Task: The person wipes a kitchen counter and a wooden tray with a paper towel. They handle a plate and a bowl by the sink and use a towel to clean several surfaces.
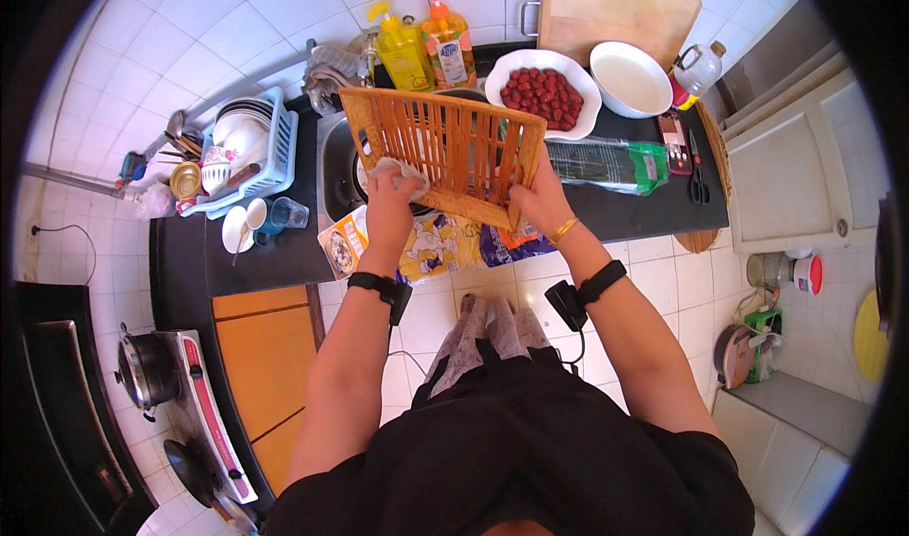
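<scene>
A slatted bamboo tray (447, 152) is tilted up over the metal sink (334, 159). My right hand (543, 195) grips its lower right corner, thumb on the front of the frame. In my left hand (390, 191) is a crumpled white cloth (399, 169), pressed against the tray's lower left edge. The tray hides most of the sink and what lies in it. Just below, printed plastic packages (444, 245) lie along the counter's front edge, beside an orange and white food packet (344, 241).
Jujubes fill a white bowl (503, 74); a second white bowl (630, 81) stands beside it. Soap bottles (401, 49) stand behind the sink. A green package (603, 163), a phone (675, 142) and scissors (699, 174) lie right. Left are a blue dish rack (284, 142) and cups (259, 214).
</scene>
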`<state>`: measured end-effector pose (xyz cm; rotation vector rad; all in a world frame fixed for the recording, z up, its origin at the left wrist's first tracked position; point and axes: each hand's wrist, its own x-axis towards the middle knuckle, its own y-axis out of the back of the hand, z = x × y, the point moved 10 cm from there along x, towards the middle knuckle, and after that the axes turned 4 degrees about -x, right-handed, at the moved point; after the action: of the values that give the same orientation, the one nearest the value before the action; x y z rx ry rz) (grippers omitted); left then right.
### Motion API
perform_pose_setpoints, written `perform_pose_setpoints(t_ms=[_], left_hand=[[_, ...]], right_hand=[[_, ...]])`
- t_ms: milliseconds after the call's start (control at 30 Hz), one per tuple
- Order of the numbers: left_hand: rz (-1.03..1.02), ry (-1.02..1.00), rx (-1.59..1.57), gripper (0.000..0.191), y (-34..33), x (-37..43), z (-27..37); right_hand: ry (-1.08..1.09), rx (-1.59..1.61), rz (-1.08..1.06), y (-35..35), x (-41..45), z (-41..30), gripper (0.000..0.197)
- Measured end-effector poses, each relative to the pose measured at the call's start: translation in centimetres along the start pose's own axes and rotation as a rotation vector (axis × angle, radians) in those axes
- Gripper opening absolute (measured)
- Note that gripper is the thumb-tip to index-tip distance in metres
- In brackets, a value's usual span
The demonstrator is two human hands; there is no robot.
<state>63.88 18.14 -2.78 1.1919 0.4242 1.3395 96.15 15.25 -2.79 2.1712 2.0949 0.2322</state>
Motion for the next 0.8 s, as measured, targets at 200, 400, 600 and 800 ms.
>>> perform_pose_setpoints(t_ms=[200, 400, 600, 800], left_hand=[[-0.014, 0.090, 0.077, 0.046, 2.0, -1.3, -2.4], [0.374, -0.014, 0.055, 0.055, 9.7, 6.3, 2.0], [0.401, -0.047, 0.123, 0.064, 10.8, 8.8, 0.6], [0.323, 0.023, 0.157, 0.065, 7.6, 7.0, -1.0]], right_hand=[[-0.006, -0.007, 0.016, -0.2, 0.7, 0.2, 0.090], [-0.024, 0.004, -0.008, 0.1, 1.2, 0.1, 0.083], [0.025, 0.061, -0.032, -1.6, -0.2, -2.8, 0.076], [-0.004, -0.053, -0.095, -1.1, 0.1, -0.3, 0.073]])
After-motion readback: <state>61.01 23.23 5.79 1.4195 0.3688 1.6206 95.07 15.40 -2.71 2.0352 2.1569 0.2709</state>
